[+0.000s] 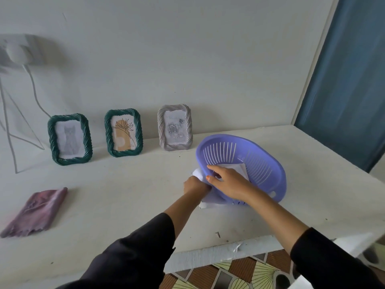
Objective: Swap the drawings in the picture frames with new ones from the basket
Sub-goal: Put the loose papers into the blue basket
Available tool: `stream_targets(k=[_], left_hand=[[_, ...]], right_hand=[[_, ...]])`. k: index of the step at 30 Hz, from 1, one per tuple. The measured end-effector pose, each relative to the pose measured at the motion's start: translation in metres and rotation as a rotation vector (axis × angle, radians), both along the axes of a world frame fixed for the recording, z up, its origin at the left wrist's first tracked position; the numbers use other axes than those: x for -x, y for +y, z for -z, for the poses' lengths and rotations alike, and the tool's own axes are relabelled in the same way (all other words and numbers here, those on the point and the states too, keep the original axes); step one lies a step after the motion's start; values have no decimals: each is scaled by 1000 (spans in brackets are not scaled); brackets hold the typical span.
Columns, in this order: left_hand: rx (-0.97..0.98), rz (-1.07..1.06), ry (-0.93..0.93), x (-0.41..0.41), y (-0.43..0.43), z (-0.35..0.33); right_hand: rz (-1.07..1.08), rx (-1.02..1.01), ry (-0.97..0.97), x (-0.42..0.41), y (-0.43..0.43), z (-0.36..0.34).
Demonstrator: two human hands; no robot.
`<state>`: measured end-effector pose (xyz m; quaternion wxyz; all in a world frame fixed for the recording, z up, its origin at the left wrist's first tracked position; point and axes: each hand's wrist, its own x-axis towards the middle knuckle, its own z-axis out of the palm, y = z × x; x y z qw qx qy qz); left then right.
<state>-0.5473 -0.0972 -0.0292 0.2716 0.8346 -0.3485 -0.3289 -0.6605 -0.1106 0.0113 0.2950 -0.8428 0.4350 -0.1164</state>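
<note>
Head view shows you at a pale table (125, 201), both hands busy at the basket. Far out to the left of your left hand lies a crumpled pink cloth (35, 211). Beyond your hands, against the wall, stand three frames: a green frame with a cat drawing (70, 139), a second green frame with a flower sketch (123, 132), and a grey frame with roses (175, 127), all upright and still filled. Your left hand (194, 184) is closed on the white paper sheets (205, 200) that spill past the basket's near rim. Your right hand (226, 180) grips the rim of the purple slotted basket (260, 163), tipping it toward you; more paper (235, 167) lies inside, just beyond your right fingers.

You seem to be at the opening step, fetching the new drawings. Next, draw the sheets clear without creasing them, set the basket flat, then reach forward for a frame.
</note>
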Motion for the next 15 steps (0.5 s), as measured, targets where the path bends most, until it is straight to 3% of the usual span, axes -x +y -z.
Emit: stream_targets(k=[5,11,15], left_hand=[[-38,-25,2,6,-6,-3],[-94,-6,-171,14,-4,0],[-50,-52,-52,9,-4,-3]], right_hand=[[-1,4,-13,0,-2,4],[-9,-5,-35,1,-4,5],[-9,-33,-44,2,-5,6]])
